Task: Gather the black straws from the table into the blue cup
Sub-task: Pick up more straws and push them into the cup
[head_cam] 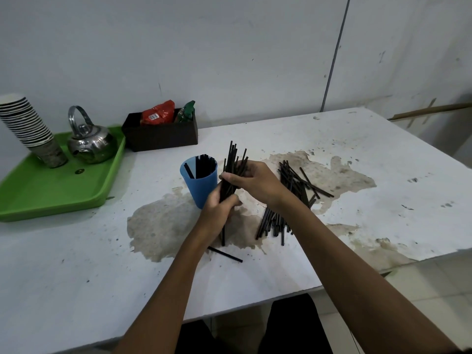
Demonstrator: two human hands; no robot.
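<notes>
Both forearms are bare to the edge of view, with no sleeves showing. The left hand (219,210) and right hand (251,180) wear no gloves. Dark trousers (293,325) cover the legs.

A cup (201,183) is set upright near the middle of the table (357,154), with several straws (203,166) stood in it. A bundle of straws (231,169) is held upright just beside it at 3 o'clock, gripped low by the left hand (221,208) and higher by the right hand (251,181). A loose pile of straws (293,185) is spread further toward 3 o'clock. One single straw (226,254) is laid at 6 o'clock. A tray (51,195) at 9 o'clock carries a kettle (90,143) and stacked cups (30,129). A box (161,135) with packets (158,112) in it is placed at 11 o'clock.
</notes>
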